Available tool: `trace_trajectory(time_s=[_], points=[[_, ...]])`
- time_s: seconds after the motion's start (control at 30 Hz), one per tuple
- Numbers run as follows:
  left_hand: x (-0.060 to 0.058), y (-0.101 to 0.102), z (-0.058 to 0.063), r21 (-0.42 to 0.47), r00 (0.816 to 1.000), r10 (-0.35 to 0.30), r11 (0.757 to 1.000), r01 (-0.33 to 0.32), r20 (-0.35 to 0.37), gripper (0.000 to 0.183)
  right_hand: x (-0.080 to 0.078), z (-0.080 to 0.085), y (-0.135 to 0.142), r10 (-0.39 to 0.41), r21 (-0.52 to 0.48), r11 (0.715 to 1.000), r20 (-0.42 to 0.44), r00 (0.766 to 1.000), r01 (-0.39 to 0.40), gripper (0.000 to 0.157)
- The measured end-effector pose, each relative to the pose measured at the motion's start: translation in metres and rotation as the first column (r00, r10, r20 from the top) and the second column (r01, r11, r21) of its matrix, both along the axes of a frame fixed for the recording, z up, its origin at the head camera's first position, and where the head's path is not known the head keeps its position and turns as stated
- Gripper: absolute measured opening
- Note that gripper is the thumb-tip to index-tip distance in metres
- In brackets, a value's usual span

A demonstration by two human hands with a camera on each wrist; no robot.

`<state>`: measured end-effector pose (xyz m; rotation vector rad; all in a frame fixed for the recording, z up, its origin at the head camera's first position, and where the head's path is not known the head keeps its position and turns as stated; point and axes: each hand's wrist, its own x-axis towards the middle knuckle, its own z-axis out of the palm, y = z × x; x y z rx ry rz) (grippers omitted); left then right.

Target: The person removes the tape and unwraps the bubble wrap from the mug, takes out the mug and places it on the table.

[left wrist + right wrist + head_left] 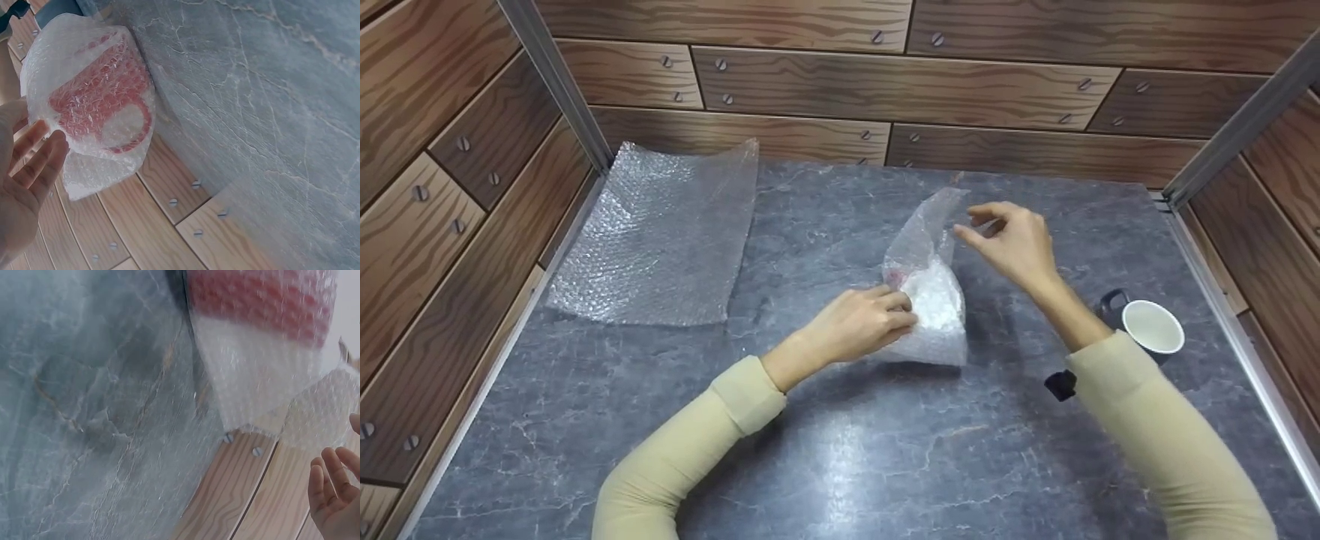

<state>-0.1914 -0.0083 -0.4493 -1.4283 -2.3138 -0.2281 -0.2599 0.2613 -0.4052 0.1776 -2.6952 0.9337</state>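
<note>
A red mug (95, 95) shows through a wrapping of bubble wrap (937, 304), a loop-shaped handle at its side. A loose flap of the wrap stands up at the far end of the bundle. My left hand (866, 321) holds the bundle at its left side, fingers bent against the plastic; the thumb's grip is mostly hidden. Just right of the raised flap, my right hand (1016, 241) is lifted with loosely curved fingers and nothing visible between them. In the right wrist view, that hand (340, 492) is apart from the bubble wrap (253, 365).
A flat sheet of bubble wrap (660, 240) lies at the back left of the grey marbled table (840, 465). By my right forearm stand a dark mug (1153, 327) with a white inside and a small black object (1061, 385). Wood-patterned walls (907, 82) enclose the table.
</note>
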Motion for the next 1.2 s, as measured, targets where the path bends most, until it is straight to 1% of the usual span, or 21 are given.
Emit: trace_trajectory(time_s=[0.3, 0.47, 0.6, 0.73, 0.93, 1.07, 1.2], points=[[-0.001, 0.0, 0.0, -0.008, 1.0, 0.002, 1.0, -0.002, -0.001, 0.018, 0.027, -0.007, -0.007, 0.102, -0.076, 0.992, 0.044, 0.994, -0.098, 0.035], [-0.001, 0.0, 0.0, -0.007, 1.0, 0.004, 1.0, -0.004, -0.009, 0.018, 0.04, -0.013, -0.009, 0.137, -0.056, 0.989, 0.052, 0.989, -0.134, 0.033], [-0.001, 0.001, -0.001, -0.004, 1.0, 0.006, 1.0, -0.006, -0.025, 0.019, 0.048, -0.018, -0.011, 0.154, -0.045, 0.987, 0.032, 0.988, -0.152, 0.034], [-0.001, 0.001, -0.001, -0.004, 0.999, 0.007, 1.0, -0.007, -0.034, 0.019, 0.053, -0.025, -0.015, 0.179, -0.061, 0.982, 0.001, 0.984, -0.178, 0.036], [-0.001, 0.0, 0.0, -0.008, 0.999, 0.012, 1.0, -0.012, -0.032, 0.019, 0.058, -0.033, -0.019, 0.196, -0.041, 0.98, -0.019, 0.98, -0.197, 0.046], [-0.002, 0.0, -0.001, -0.009, 0.999, 0.01, 1.0, -0.01, -0.034, 0.019, 0.058, -0.036, -0.019, 0.201, -0.029, 0.979, -0.017, 0.979, -0.201, 0.051], [-0.003, 0.0, -0.002, -0.01, 0.999, -0.002, 1.0, 0.002, -0.032, 0.02, 0.057, -0.036, -0.02, 0.213, -0.023, 0.977, 0.005, 0.977, -0.213, 0.053]])
